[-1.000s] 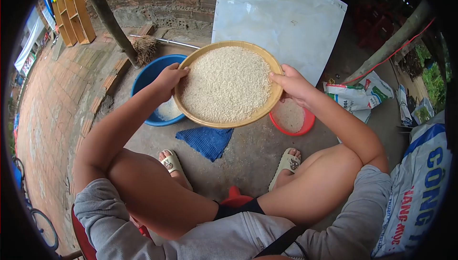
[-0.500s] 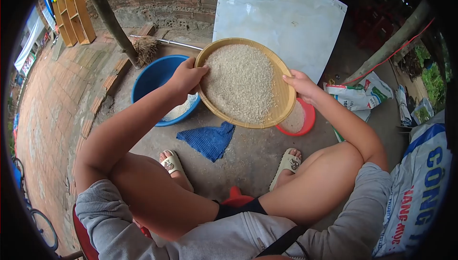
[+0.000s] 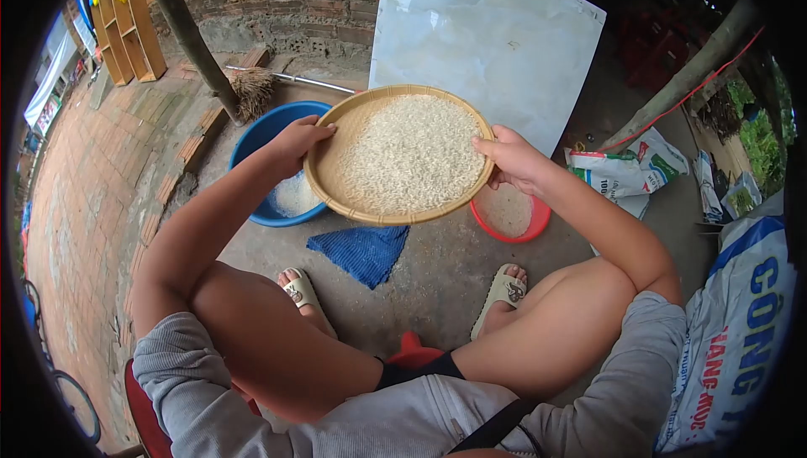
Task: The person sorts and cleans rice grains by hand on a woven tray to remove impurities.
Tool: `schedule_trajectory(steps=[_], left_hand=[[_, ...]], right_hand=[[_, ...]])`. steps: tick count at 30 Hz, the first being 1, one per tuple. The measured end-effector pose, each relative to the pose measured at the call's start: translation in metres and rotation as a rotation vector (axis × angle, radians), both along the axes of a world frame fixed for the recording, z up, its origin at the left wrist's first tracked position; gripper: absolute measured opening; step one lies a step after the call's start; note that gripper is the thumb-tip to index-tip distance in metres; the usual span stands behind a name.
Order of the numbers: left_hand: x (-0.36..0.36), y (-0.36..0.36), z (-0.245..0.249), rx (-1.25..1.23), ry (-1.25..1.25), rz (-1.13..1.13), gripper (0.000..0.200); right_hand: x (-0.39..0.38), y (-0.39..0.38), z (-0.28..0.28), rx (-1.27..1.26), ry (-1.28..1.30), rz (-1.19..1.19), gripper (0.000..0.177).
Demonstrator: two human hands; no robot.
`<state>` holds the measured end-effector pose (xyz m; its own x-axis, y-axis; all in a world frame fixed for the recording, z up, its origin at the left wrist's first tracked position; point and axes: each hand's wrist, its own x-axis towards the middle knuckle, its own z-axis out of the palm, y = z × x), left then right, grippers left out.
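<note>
Between my two hands a round woven winnowing basket (image 3: 332, 174) is held up in the air, its rim gripped on both sides. White rice grains (image 3: 416, 155) lie heaped in it, mostly to the middle and right. My left hand (image 3: 296, 140) is closed on the left rim, thumb on top. On the right rim, my right hand (image 3: 511, 157) is closed with the thumb over the edge and fingers underneath. Below and left stands a blue basin (image 3: 252, 143) with some rice in it, partly hidden by the basket. A red bowl (image 3: 545, 224) of pale grains stands below right.
A blue cloth (image 3: 363, 254) lies on the floor before my feet. Behind the basket leans a large white board (image 3: 496, 38). Plastic bags (image 3: 626, 168) lie to the right, with a big printed sack (image 3: 731, 332) nearer me. A wooden pole (image 3: 189, 34) rises at left.
The basket has moved left and slightly down, its left side now lower relative to the right. Rice has shifted from the left side toward the right. Both hands keep their hold.
</note>
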<state>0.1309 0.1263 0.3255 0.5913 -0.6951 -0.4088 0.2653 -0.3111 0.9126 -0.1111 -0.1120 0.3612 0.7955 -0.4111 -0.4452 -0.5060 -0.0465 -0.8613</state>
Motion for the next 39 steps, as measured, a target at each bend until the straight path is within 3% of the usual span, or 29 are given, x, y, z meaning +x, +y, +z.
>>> schedule_trajectory(steps=[3, 5, 7, 10, 12, 15, 18, 22, 24, 26, 27, 29, 31, 34, 37, 39], left_hand=[[-0.007, -0.007, -0.007, -0.001, -0.087, 0.106, 0.027], [-0.05, -0.017, 0.03, 0.15, -0.239, 0.022, 0.023], [-0.064, -0.023, 0.036, 0.154, -0.268, 0.063, 0.026], [0.002, -0.003, -0.002, -0.002, 0.001, -0.081, 0.028], [0.009, 0.002, -0.014, -0.038, -0.031, -0.043, 0.028], [-0.018, -0.014, 0.0, -0.05, -0.129, 0.081, 0.023], [-0.051, -0.024, 0.023, 0.094, -0.284, 0.008, 0.025], [0.013, -0.001, -0.022, 0.002, 0.082, -0.064, 0.031], [0.001, -0.004, -0.015, 0.003, -0.011, 0.006, 0.027], [-0.029, -0.015, 0.002, -0.017, -0.15, 0.102, 0.022], [-0.047, -0.018, 0.019, 0.076, -0.252, 0.016, 0.022], [-0.075, -0.028, 0.03, 0.122, -0.292, 0.085, 0.022], [-0.035, -0.024, 0.013, 0.181, -0.176, 0.012, 0.026], [0.006, 0.003, -0.008, 0.024, 0.067, -0.028, 0.026], [-0.01, -0.009, -0.008, 0.053, -0.068, 0.113, 0.025], [-0.041, -0.017, 0.02, 0.158, -0.175, -0.041, 0.023]], right_hand=[[-0.001, -0.014, -0.009, -0.044, -0.064, -0.035, 0.029], [0.002, -0.059, -0.065, 0.059, -0.183, -0.061, 0.029], [-0.001, -0.053, -0.056, -0.009, -0.138, -0.081, 0.029], [-0.003, -0.01, -0.011, -0.028, -0.023, -0.069, 0.031], [-0.004, 0.017, 0.015, -0.084, -0.01, 0.002, 0.033], [0.003, -0.034, -0.029, -0.034, -0.23, -0.097, 0.033], [0.001, -0.061, -0.061, -0.036, -0.168, -0.136, 0.033], [-0.004, -0.003, -0.007, -0.001, -0.052, -0.096, 0.027], [-0.003, 0.002, -0.001, -0.059, -0.015, -0.039, 0.026], [-0.001, -0.038, -0.039, -0.014, -0.082, -0.084, 0.026], [-0.002, -0.058, -0.058, 0.002, -0.142, -0.126, 0.026], [-0.004, -0.069, -0.068, -0.041, -0.084, -0.146, 0.026], [0.0, -0.055, -0.063, 0.0, -0.078, -0.188, 0.025], [-0.002, -0.001, -0.007, -0.01, -0.027, -0.12, 0.026], [0.001, -0.019, -0.025, -0.026, -0.045, -0.064, 0.027], [0.002, -0.05, -0.054, 0.063, -0.112, -0.174, 0.026]])
